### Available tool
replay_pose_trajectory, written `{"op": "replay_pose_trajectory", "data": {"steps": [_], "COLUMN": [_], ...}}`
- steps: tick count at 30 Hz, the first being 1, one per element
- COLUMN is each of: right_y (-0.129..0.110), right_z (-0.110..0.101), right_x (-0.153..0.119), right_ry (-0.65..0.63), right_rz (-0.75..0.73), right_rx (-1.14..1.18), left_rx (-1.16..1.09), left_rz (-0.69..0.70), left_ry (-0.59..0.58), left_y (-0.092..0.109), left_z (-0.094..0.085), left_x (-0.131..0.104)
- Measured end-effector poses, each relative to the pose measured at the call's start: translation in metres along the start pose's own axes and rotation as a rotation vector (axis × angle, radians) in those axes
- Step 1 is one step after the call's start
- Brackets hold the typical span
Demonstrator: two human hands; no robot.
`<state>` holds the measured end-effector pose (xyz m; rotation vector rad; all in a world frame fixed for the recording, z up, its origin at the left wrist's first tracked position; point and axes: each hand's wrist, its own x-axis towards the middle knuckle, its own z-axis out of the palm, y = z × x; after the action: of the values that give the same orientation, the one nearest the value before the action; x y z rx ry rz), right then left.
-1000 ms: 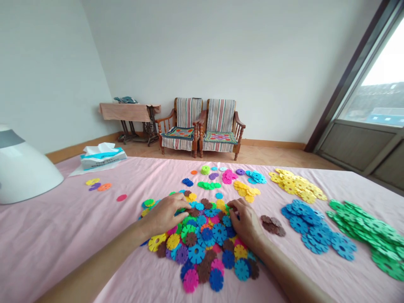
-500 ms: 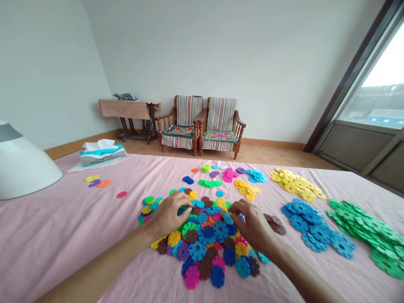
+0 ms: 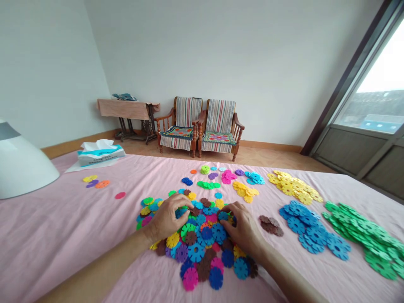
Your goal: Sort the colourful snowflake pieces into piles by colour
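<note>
A mixed pile of notched plastic discs (image 3: 196, 251) in many colours lies on the pink cloth in front of me. My left hand (image 3: 168, 214) rests over the pile's left side, its thumb and fingertips close around a brown disc (image 3: 195, 211). Over the right side is my right hand (image 3: 241, 223), fingers curled, with a blue disc (image 3: 222, 216) at the thumb and fingertips. Sorted groups lie beyond and to the right: brown discs (image 3: 271, 226), blue discs (image 3: 312, 229), green discs (image 3: 360, 231), yellow discs (image 3: 293, 185) and pink discs (image 3: 227, 176).
A tissue pack (image 3: 101, 155) and a white rounded object (image 3: 25, 168) stand on the left of the table. Small loose discs (image 3: 102, 184) lie near them. Two wooden chairs (image 3: 219, 126) and a cloth-covered sewing table (image 3: 123, 108) are by the wall.
My right hand has moved a little left over the pile, and a blue disc now shows at its fingertips. My left hand has hardly moved. The view has shifted slightly.
</note>
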<state>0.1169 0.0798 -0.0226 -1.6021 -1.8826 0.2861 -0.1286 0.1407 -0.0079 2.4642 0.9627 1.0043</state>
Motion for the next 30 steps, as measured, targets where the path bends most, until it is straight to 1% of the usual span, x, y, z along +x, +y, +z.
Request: {"op": "replay_pose_trajectory", "data": {"steps": [3, 8, 11, 15, 18, 22, 26, 30], "right_y": [-0.004, -0.011, -0.011, -0.01, -0.01, -0.008, -0.007, -0.005], "right_z": [0.0, -0.006, -0.009, -0.008, -0.008, -0.008, -0.007, -0.007], "right_x": [-0.002, -0.006, -0.008, -0.009, -0.009, -0.01, -0.01, -0.01], "right_ry": [0.037, -0.011, -0.015, 0.021, 0.062, 0.099, 0.099, 0.084], "right_rz": [0.037, 0.106, 0.166, 0.222, 0.163, 0.083, 0.109, 0.12], "right_rx": [0.033, 0.157, 0.189, 0.207, 0.201, 0.125, 0.111, 0.12], "left_rx": [0.013, 0.114, 0.167, 0.188, 0.194, 0.181, 0.158, 0.139], "left_rz": [-0.008, -0.159, -0.226, -0.262, -0.288, -0.346, -0.41, -0.435], "left_ry": [0.047, 0.236, 0.27, 0.282, 0.275, 0.264, 0.235, 0.199], "left_y": [-0.002, -0.016, -0.026, -0.034, -0.039, -0.048, -0.058, -0.063], "left_z": [-0.002, -0.009, -0.015, -0.019, -0.019, -0.018, -0.017, -0.015], "left_x": [0.0, 0.004, 0.006, 0.006, 0.005, 0.005, 0.005, 0.005]}}
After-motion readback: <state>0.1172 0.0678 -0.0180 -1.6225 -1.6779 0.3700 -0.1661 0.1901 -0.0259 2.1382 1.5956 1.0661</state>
